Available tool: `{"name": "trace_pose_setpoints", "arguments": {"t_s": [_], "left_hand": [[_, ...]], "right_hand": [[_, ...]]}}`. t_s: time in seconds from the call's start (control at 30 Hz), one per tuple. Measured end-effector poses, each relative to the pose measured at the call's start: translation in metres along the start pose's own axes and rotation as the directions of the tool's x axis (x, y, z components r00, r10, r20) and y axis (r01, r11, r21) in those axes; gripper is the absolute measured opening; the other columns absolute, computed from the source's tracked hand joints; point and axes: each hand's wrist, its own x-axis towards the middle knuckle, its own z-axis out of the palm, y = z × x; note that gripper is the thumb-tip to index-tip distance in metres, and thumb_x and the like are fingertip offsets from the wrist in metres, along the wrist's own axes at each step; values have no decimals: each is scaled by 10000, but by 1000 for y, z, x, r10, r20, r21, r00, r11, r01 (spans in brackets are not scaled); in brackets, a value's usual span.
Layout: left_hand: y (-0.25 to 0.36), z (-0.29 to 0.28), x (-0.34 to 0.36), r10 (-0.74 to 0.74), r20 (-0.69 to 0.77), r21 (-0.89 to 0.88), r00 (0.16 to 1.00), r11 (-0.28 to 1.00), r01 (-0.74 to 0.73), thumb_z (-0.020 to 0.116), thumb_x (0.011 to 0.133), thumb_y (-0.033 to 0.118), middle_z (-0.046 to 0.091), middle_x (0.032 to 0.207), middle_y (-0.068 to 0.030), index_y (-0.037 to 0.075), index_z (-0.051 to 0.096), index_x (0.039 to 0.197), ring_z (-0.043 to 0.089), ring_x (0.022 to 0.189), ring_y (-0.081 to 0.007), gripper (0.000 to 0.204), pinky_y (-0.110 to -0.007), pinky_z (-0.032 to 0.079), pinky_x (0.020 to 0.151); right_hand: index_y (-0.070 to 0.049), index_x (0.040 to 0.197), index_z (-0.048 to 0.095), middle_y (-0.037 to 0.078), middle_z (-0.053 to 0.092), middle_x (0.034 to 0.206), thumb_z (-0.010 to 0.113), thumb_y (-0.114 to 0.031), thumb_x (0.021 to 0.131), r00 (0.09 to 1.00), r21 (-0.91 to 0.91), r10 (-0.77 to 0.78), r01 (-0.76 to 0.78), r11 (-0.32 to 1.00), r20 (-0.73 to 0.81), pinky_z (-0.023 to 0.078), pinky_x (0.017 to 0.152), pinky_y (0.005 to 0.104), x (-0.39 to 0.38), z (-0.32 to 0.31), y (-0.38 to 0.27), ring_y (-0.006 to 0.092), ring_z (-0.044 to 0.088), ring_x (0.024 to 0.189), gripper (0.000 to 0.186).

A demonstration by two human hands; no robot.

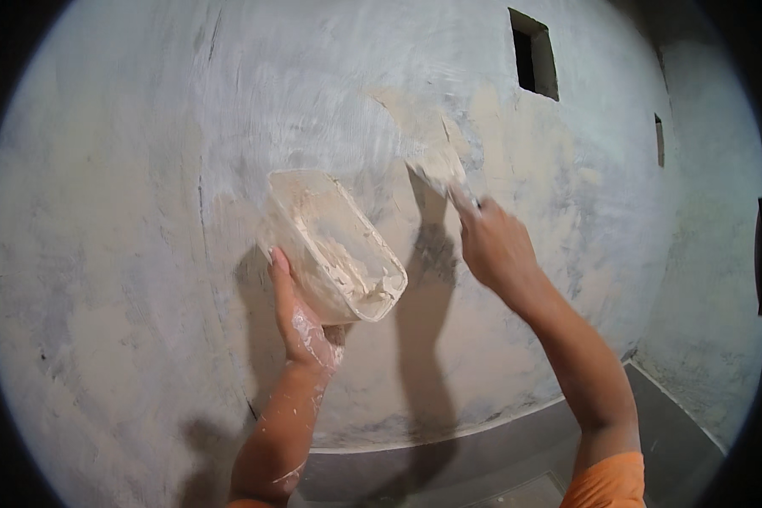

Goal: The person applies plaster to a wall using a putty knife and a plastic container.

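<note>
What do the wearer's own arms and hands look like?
The left hand and right hand are ungloved. A bright orange fabric sleeve shows on the right arm, an orange sliver on the left arm. Whitish smears mark the bare left wrist and forearm.

Tub [313, 281]: translucent, rectangular with rounded corners, held by the left hand [300, 320] at its near side, extending above and to the right of that hand. It is tilted, its long axis slanting down to the right. Pale beige paste [345, 269] smears the inner walls, heaviest to the right of the left hand; part of the interior is only thinly coated. Putty knife [442, 169]: handle gripped by the right hand [495, 247], paste-covered blade angled up and left beyond its fingers.
</note>
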Motion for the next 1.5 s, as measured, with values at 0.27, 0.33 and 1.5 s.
{"name": "trace_pose_setpoints", "arguments": {"t_s": [0.27,0.33,1.5], "left_hand": [[-5,-34,16,-17,81,-158,997,987,29,422,1060,568,465,1488,-123,62,327,1559,518,1329,-274,717,-421,467,1099],[-9,-37,16,-64,57,-189,996,979,73,416,1064,561,470,1484,-119,64,336,1554,522,1325,-271,703,-416,472,1094],[15,-11,20,-301,61,-36,952,952,304,440,1072,517,540,1424,-117,47,439,1479,581,1263,-272,622,-417,505,1056]], "right_hand": [[-80,1363,614,273,676,937,545,-92,954,989,5,57,-58,998,133,555,757,531,-23,-60,-27,461,684,846,415],[-88,1348,630,277,681,938,556,-110,961,997,60,42,-46,997,70,555,767,533,9,-65,-23,464,684,860,395],[-95,1381,590,266,684,833,575,-175,989,942,275,332,-330,903,42,541,721,547,-17,8,10,470,670,790,400]]}}
